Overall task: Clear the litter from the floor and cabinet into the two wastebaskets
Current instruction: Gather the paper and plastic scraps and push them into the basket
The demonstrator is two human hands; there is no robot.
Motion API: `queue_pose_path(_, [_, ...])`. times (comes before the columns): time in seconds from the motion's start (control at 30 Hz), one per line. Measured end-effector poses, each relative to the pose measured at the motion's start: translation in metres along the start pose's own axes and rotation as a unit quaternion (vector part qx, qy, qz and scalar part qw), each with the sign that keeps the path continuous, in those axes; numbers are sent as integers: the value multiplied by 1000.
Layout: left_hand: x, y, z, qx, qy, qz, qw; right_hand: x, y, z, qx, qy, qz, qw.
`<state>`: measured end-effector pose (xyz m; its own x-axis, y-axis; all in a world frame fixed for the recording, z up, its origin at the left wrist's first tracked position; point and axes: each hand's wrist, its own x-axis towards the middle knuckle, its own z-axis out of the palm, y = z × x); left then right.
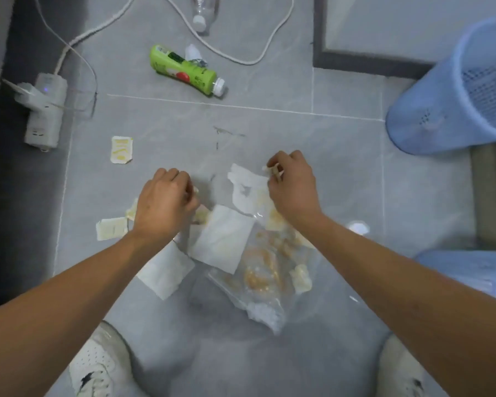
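View from a head camera looking down at a grey tiled floor (269, 67), where a person crouches over a heap of litter. The step in hand appears to be gathering the floor litter. The right hand (291, 184) has its fingers curled, pinching a small scrap at the top edge of a crumpled white tissue (245, 187). The left hand (163, 202) is curled over pale scraps at the heap's left side; what it holds is hidden beneath it. Between and below the hands lie a flat white napkin (222, 239) and a clear plastic bag (267, 270) of food remains. Two yellow sauce packets (121, 149) (111, 228) lie to the left, and a green bottle (186, 70) and a clear bottle (202, 12) lie farther off. A blue wastebasket (447, 93) stands at the upper right, near the heap, and the rim of a second blue wastebasket (470, 267) shows at the right edge. The next move probably calls for lifting the pinched pieces and carrying them right. The way there looks open; a power strip (45, 110) and its cord (235, 55) lie left and beyond, apart from the heap.
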<state>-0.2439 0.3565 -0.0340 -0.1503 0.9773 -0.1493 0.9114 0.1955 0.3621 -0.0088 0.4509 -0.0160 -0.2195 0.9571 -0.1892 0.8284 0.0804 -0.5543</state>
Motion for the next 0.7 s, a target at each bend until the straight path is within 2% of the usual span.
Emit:
queue_pose_path(0.13, [-29, 134, -42, -58, -33, 55, 996, -79, 15, -88, 52, 49, 92, 993])
queue_pose_path(0.27, [-52, 283, -62, -140, -57, 113, 982, -154, 59, -180, 77, 87, 134, 984])
queue_pose_path(0.4, [-71, 409, -40, -179, -65, 194, 962, -213, 139, -260, 47, 145, 196, 969])
queue_pose_path(0.47, [-84, 465, -18, -164, -83, 236, 954, -237, 181, -294, 39, 180, 227, 956])
queue_pose_path(0.6, [-94, 538, 30, -143, -91, 292, 941, -265, 250, -332, 44, 196, 273, 941])
queue_pose_path(0.7, [-98, 553, 47, -102, -173, 286, 937, -270, 279, -338, 38, 140, 308, 940])
